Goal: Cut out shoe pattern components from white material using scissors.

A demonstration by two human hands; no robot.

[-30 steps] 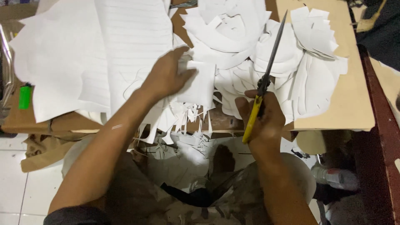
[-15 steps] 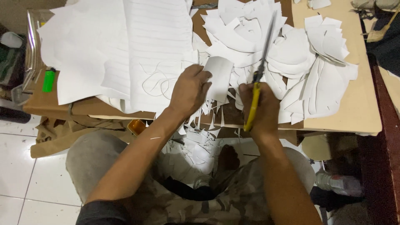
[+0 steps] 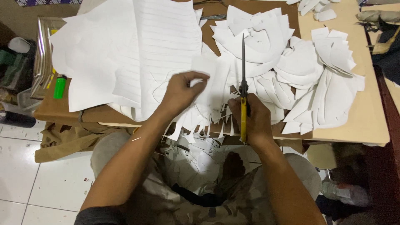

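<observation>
In the head view, the person sits at a low brown table [image 3: 366, 125] covered with white paper. The left hand [image 3: 181, 92] rests over the middle of the table, its fingers [image 3: 199, 77] curled and pinched on a white paper piece [image 3: 207, 79] that stands up slightly from the heap beneath it. The right hand [image 3: 252, 121] is just beside it, to the right, fingers closed round the yellow handles of a pair of scissors [image 3: 243, 89]. The dark blades point straight away from the person, lie together in a thin line, and the tip reaches up over the pile of cut shapes [image 3: 266, 41].

That pile of curved white cut-outs spreads across the right half of the table, some pieces overlapping like fans. To the left lies a large white sheet [image 3: 125, 58] with faint ruled lines and pencilled outlines; its lower edge hangs near the table front. Narrow paper offcuts [image 3: 196, 125] dangle over the table edge between the two hands, and more scraps lie in the person's lap [image 3: 200, 162]. A green lighter [image 3: 60, 87] sits on the table's left end, well apart from both hands. White floor tiles [image 3: 25, 175] show at the lower left.
</observation>
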